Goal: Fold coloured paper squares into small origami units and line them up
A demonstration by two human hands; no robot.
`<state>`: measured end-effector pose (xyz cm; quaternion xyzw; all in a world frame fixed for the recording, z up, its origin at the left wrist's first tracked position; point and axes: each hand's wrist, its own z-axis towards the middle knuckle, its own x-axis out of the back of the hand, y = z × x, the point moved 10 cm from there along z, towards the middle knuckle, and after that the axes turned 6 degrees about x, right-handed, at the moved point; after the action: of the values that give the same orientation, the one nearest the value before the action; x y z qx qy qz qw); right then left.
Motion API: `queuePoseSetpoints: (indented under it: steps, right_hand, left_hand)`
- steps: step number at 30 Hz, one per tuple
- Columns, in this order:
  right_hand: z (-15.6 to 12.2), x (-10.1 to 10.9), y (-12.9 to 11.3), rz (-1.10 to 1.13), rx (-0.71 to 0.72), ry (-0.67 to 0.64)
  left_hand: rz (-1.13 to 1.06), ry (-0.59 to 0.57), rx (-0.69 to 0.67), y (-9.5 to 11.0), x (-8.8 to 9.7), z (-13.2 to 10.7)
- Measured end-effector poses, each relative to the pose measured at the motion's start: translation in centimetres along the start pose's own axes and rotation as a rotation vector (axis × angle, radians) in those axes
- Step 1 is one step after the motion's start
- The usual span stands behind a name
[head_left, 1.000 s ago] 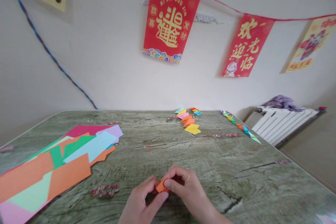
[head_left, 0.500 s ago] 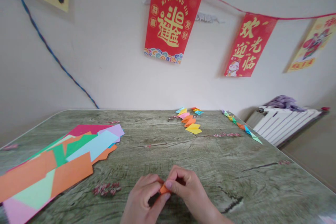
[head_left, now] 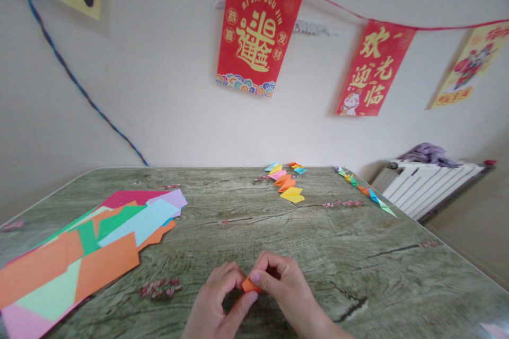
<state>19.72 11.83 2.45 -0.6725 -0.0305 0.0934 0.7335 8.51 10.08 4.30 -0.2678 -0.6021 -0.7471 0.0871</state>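
Near the table's front edge, a small piece of folded orange paper (head_left: 249, 285) is pinched between both hands. My left hand (head_left: 214, 299) grips it from the left, thumb below and fingers curled above. From the right, my right hand (head_left: 284, 282) presses its thumb and curled forefinger onto the same piece. Fingertips cover much of the paper, so its full shape is hidden.
A pile of coloured paper sheets (head_left: 107, 265) spreads over the left of the wood-patterned table (head_left: 222, 238). Folded paper pieces (head_left: 292, 194) lie in a row at the back, another row (head_left: 363, 190) along the right edge. A white radiator (head_left: 433, 185) stands beyond.
My left thumb has shifted slightly down and left, and a little more of the orange paper shows. Both hands still hold it. The view has moved slightly.
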Motion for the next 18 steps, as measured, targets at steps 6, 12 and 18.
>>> queuePoseSetpoints:
  steps: [6,12,18]
  right_hand:
    - [0.0,-0.4,0.2,0.084,-0.072,-0.032]
    - [0.6,0.2,0.4,0.010,-0.003,-0.048]
    - [0.7,0.8,-0.1,-0.060,0.043,-0.010]
  left_hand:
    - [-0.002,0.017,-0.038,0.0,0.2,0.1]
    - [-0.236,-0.096,0.076,-0.7,-0.9,0.3]
    - [-0.431,-0.131,0.090,-1.0,-1.1,0.4]
